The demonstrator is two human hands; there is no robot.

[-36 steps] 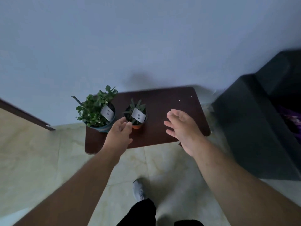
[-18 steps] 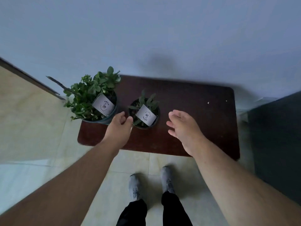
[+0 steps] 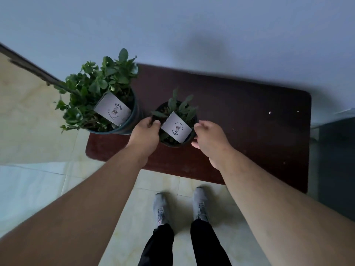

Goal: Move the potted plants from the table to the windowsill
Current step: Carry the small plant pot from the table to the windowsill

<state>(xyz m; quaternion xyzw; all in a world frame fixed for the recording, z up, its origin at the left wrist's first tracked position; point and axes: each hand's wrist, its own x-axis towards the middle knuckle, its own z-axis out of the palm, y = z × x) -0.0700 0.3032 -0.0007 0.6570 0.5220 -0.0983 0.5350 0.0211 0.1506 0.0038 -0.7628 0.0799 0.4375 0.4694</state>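
A low, dark reddish-brown wooden surface (image 3: 240, 120) with rounded corners stands against a pale blue-grey wall (image 3: 172, 25), and two potted plants sit on its left part. The smaller one, a little dark round pot with a few narrow grey-green leaves (image 3: 177, 124), stands near the front edge, with a white printed card (image 3: 176, 127) propped among its leaves. The left hand (image 3: 145, 134) is at the pot's left rim, its fingers (image 3: 153, 122) curled together with the tips against the rim (whether they actually grip it cannot be told from this angle). The right hand (image 3: 209, 140) is at the pot's right side, fingers bent around the wall and the thumb low against the near side; it looks to be in contact, though the far fingertips are hidden behind the pot. The pot itself appears upright and resting on the surface.

Just to its left, close but not clearly touching, stands the larger plant, a bushy green shrub with rounded leaves in a dark teal round pot (image 3: 115, 110). It sits at the surface's far-left corner, its foliage spilling out over the left edge, and it carries a similar white card (image 3: 112, 109).

Below, the floor is pale cream tile (image 3: 38, 116). Two grey sneakers (image 3: 180, 206) and black trouser legs show at the near edge of the view, standing just in front of the surface. A dark bulky object (image 3: 338, 160) fills the right edge.
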